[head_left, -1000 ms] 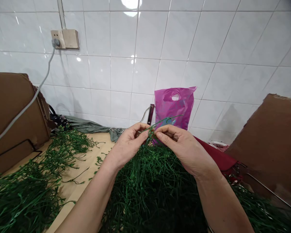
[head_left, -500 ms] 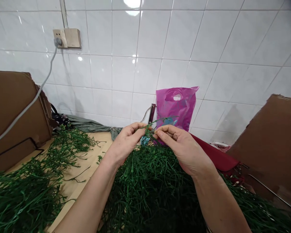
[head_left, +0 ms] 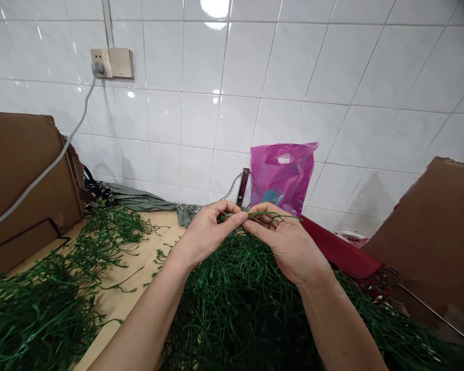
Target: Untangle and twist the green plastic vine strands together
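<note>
Thin green plastic-looking stems [head_left: 272,214] run between my two hands, above a big tangled heap of the same stems [head_left: 232,288]. My left hand [head_left: 216,226] pinches them between thumb and forefinger. My right hand [head_left: 280,234] is closed on them too, its thumb tip touching or almost touching the left thumb. A few stem ends stick out to the right over the right hand's fingers. The part inside the fingers is hidden.
A second pile of green stems [head_left: 42,293] lies on the tan surface [head_left: 147,257] at left. Behind stand a purple plastic bag [head_left: 282,175] and a dark handle [head_left: 243,186]. Cardboard [head_left: 27,170] at left, more cardboard [head_left: 441,221] and red material [head_left: 340,252] at right. A grey cable [head_left: 58,154] hangs from the socket.
My hands have come together, thumbs now meeting. The stems that stood up between them now lie flatter and point right. The view has shifted slightly.
</note>
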Demonstrator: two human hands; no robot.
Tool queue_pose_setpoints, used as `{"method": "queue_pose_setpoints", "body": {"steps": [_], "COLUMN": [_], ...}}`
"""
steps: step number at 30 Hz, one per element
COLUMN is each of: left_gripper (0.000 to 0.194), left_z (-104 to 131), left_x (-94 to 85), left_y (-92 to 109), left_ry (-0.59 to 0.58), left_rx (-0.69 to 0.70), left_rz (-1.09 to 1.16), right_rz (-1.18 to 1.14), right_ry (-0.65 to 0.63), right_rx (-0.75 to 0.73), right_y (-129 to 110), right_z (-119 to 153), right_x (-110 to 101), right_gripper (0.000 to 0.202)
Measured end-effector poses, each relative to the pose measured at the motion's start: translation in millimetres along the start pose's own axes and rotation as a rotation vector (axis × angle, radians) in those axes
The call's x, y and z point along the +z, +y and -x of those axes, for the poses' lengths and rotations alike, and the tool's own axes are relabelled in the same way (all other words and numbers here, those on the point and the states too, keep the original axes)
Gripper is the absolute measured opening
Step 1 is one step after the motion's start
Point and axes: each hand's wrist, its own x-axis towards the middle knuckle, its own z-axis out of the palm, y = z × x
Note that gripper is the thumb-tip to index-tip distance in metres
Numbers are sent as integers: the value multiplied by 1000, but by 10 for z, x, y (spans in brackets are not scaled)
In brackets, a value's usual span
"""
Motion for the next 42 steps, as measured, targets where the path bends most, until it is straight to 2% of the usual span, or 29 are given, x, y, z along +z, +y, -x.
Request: {"method": "queue_pose_setpoints", "body": {"steps": [4, 10, 14, 20, 24, 26, 28, 36, 39, 42], "left_gripper": [26, 20, 13, 13, 4, 9, 15, 27, 27, 26], "left_z": [-16, 7, 18, 22, 12, 8, 11, 30, 13, -28], "left_x": [-14, -50, -63, 16, 69, 82, 82, 61, 76, 86], "left_y": [-71, -1, 38, 10, -48, -63, -50, 17, -25, -92], "left_ry": [35, 7, -70, -41, -38, -32, -16, -33, -2, 40], "left_rx": [20, 58, 77, 119, 79, 52, 45, 158, 169, 126], "left_rz": [-78, -207, -173, -277, -338, -299, -298, -587, -594, -509], "right_rz": [18, 382, 413, 365, 513, 532, 482, 467, 595, 643], "right_ry": [-38, -14, -53, -76, 50, 106, 79, -13, 70, 171], "right_rx": [-8, -113, -127, -101, -212, -252, -237, -193, -279, -360], "right_y": [8, -51, -98, -53, 9, 14, -4, -13, 22, 61], "right_z": [-22, 19, 51, 36, -2, -14, -16, -12, -18, -25], "right_x": [-21, -63, -59, -77, -100, -109, -116, -141, -71, 65], "right_gripper": [23, 9, 3, 10, 10, 8, 4, 3, 4, 9]}}
